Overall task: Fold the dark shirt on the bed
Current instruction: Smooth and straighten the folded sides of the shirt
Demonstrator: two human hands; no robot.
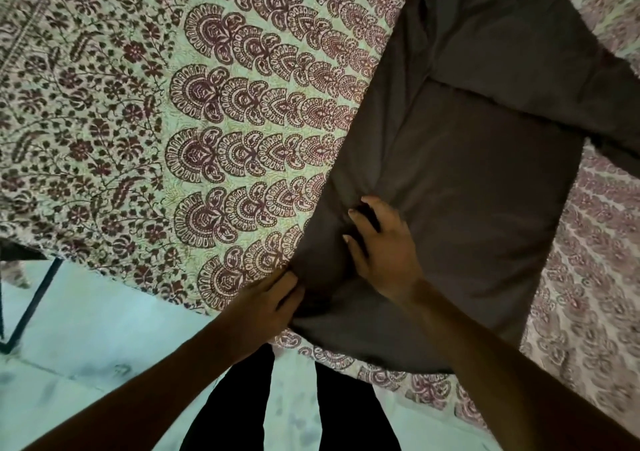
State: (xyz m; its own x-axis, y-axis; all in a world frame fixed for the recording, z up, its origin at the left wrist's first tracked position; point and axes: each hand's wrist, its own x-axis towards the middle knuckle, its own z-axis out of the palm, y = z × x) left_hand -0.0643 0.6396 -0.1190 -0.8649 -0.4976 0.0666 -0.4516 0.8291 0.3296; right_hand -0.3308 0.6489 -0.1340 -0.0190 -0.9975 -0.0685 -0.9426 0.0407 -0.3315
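The shirt (467, 190) is plain, dark grey-brown and unpatterned. It lies spread flat on the right part of the bed (207, 104), over a spread printed with maroon motifs, and its hem reaches the bed's near edge. A sleeve (571, 104) runs off to the right, and a soft crease crosses the body. The left hand (270, 301) grips the shirt's near-left edge. The right hand (384, 256) has its fingers curled, pinching a ridge of cloth just beside it.
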